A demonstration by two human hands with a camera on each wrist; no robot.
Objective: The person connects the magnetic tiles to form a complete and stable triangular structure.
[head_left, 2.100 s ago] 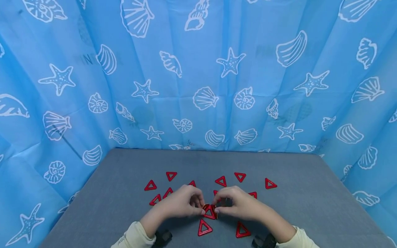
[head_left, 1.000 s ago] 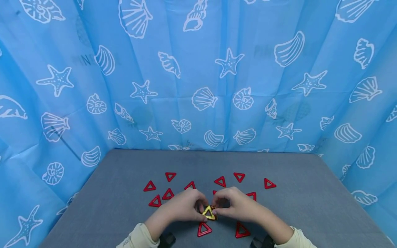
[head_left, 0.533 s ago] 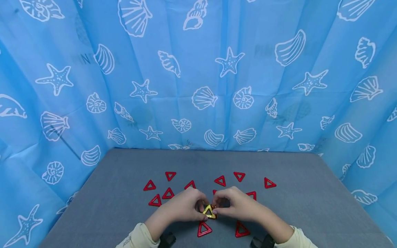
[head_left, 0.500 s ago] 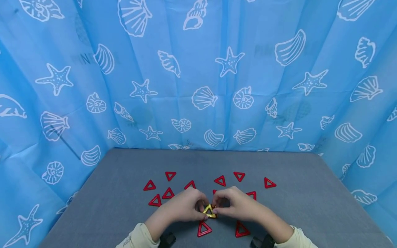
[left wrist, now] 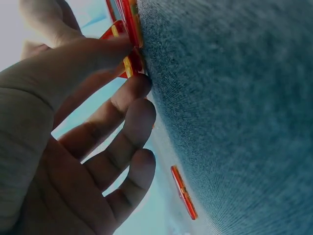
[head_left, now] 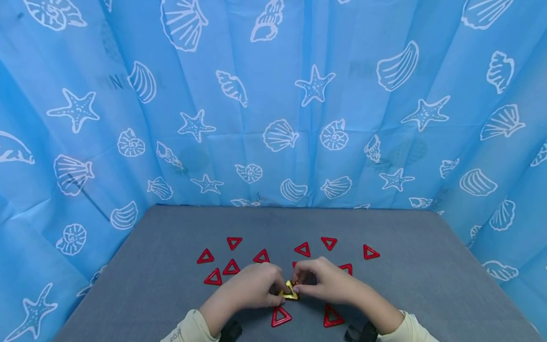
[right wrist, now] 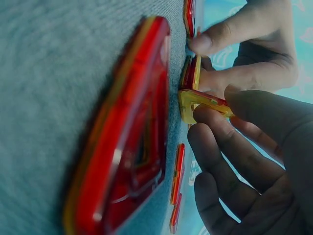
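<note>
- My right hand (head_left: 322, 282) pinches the yellow triangular frame (right wrist: 188, 108) by its edge between thumb and fingertips, the other fingers loosely bent.
- My left hand (head_left: 256, 285) has its index finger at the same small cluster, its thumb low near the table; I cannot tell whether it grips anything.
- The yellow frame sits between my 2 hands, tilted, near the front of the table. A second red-and-yellow frame (right wrist: 187, 73) stands beside it; whether the 2 are joined, I cannot tell.
- I judge these pieces light and stiff, probably hard plastic. The glossy faces look a little slippery, so I would expect a firm fingertip pinch to serve better than a flat press.
- The outer rim seems the best hold: thumb on 1 face, index finger on the other. The open middle also leaves room for a fingertip.
- They look fairly sturdy, though a hard twist might part any that are joined.
- I count 12 red triangular frames (head_left: 231, 272) lying flat around my hands, some partly covered.
- The gray cloth-like tabletop (head_left: 397, 280) looks matte and finely textured, likely enough to check sliding.
- Beyond its far edge hangs a blue curtain (head_left: 265, 109) printed with white shells and starfish, lightly creased.
</note>
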